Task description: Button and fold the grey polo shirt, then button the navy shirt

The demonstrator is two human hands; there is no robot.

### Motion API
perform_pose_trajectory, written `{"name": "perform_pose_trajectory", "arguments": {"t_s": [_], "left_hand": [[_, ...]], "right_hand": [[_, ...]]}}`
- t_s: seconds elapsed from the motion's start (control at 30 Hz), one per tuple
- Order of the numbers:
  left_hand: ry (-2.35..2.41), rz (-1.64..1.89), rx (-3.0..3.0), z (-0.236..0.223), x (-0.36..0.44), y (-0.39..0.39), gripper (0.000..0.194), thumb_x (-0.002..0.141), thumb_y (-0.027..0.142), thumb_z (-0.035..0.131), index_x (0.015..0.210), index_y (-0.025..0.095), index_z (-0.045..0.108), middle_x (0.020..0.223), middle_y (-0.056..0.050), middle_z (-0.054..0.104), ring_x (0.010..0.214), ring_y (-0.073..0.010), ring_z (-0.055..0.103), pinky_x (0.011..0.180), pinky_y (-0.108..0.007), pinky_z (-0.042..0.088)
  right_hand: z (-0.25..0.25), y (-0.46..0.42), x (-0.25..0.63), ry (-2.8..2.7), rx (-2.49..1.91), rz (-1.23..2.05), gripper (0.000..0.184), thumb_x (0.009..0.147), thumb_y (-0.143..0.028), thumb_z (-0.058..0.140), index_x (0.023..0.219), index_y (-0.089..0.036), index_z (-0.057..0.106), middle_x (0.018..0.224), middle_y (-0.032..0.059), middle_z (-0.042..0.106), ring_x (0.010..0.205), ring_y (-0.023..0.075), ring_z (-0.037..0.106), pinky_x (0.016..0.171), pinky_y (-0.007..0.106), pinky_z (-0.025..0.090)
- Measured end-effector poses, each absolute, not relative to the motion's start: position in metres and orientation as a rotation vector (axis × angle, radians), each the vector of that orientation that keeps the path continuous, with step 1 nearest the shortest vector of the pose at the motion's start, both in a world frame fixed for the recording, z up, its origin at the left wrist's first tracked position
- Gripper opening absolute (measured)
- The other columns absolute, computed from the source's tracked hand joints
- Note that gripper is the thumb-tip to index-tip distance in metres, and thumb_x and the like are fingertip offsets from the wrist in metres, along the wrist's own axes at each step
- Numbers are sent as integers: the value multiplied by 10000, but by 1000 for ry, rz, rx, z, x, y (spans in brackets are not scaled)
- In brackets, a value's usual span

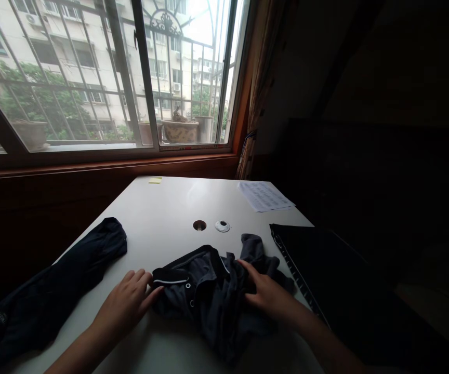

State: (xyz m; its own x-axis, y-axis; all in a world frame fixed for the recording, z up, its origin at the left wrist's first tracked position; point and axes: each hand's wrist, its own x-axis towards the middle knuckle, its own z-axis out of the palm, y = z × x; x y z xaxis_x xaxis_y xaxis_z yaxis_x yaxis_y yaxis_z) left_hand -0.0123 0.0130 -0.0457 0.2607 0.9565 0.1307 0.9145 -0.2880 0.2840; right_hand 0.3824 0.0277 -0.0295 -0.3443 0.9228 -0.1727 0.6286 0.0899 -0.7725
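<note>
A dark grey polo shirt point(216, 291) with a black collar, white trim and ring-shaped buttons lies crumpled on the white table point(170, 208). At its left side, my left hand point(131, 296) pinches the collar edge between thumb and fingers. My right hand point(263, 291) grips the bunched fabric on the right, with thumb and forefinger showing and the other fingers partly hidden. The shirt's lower part hangs in loose folds toward me.
Dark folded clothing point(61, 280) lies along the table's left edge. On the right is a black flat item point(326, 275) with a toothed edge. Papers point(265, 196), a yellow note point(155, 180), a cable hole point(199, 225) and its round cover point(222, 226) are farther back, below a window.
</note>
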Motion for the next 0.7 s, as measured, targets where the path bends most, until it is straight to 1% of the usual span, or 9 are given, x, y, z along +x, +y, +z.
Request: {"name": "perform_pose_trajectory", "arguments": {"t_s": [0.1,0.2,0.27,0.37,0.43,0.5,0.57,0.63,0.7], "left_hand": [[1693,503,2227,-54,-8,12,437,961,566,502,1165,204,636,1103,-94,640,1066,-296,568,936,-453,473],[1502,571,2133,-59,-3,12,441,938,519,562,1265,227,597,1195,-97,621,1101,-280,574,979,-440,482],[1401,612,2104,-59,-2,13,366,925,424,587,1235,231,608,1179,-95,626,1056,-265,594,941,-413,505],[1337,634,2067,-54,-5,14,187,928,308,552,1056,212,649,1028,-81,649,915,-238,612,831,-369,521],[1307,670,2013,-48,-9,14,149,941,305,542,962,204,649,959,-70,647,876,-228,611,807,-354,515],[1260,745,1903,-40,-14,13,168,948,349,562,956,204,646,953,-63,652,895,-228,620,827,-346,513],[1222,810,1744,-31,-19,9,214,949,407,581,967,204,644,939,-52,657,881,-220,625,809,-325,518],[1211,867,1584,-22,-23,5,255,933,450,613,972,199,639,900,-39,651,847,-207,619,759,-295,518],[1192,948,1428,-13,-25,1,289,904,473,660,976,194,630,861,-29,639,812,-194,610,720,-279,520]], "right_hand": [[-20,7,364,-2046,-1484,1336,828,807,-282,698,1551,-255,336,1055,66,748,888,246,707,801,315,513],[-9,-4,354,-2166,-1513,1379,619,802,-251,691,1398,-286,531,1050,43,720,847,205,675,731,262,479],[-2,-5,354,-2242,-1558,1324,492,791,-239,693,1273,-295,613,1033,25,700,832,190,653,704,247,455],[9,0,360,-2295,-1563,1234,365,780,-218,695,1135,-284,649,918,-9,685,757,169,622,652,235,421],[17,5,368,-2294,-1547,1115,194,797,-209,676,984,-252,653,860,-18,668,731,161,608,637,235,412],[24,10,378,-2275,-1501,967,31,833,-203,637,840,-223,614,864,-11,651,754,161,607,662,244,427],[31,13,387,-2239,-1419,871,86,872,-209,600,788,-212,583,902,3,643,801,167,615,714,261,457],[36,14,396,-2165,-1345,856,78,908,-240,575,837,-219,600,947,18,657,836,177,633,754,283,490],[39,14,402,-2015,-1303,885,99,943,-305,557,909,-227,608,1045,37,683,823,179,660,732,296,525]]}}
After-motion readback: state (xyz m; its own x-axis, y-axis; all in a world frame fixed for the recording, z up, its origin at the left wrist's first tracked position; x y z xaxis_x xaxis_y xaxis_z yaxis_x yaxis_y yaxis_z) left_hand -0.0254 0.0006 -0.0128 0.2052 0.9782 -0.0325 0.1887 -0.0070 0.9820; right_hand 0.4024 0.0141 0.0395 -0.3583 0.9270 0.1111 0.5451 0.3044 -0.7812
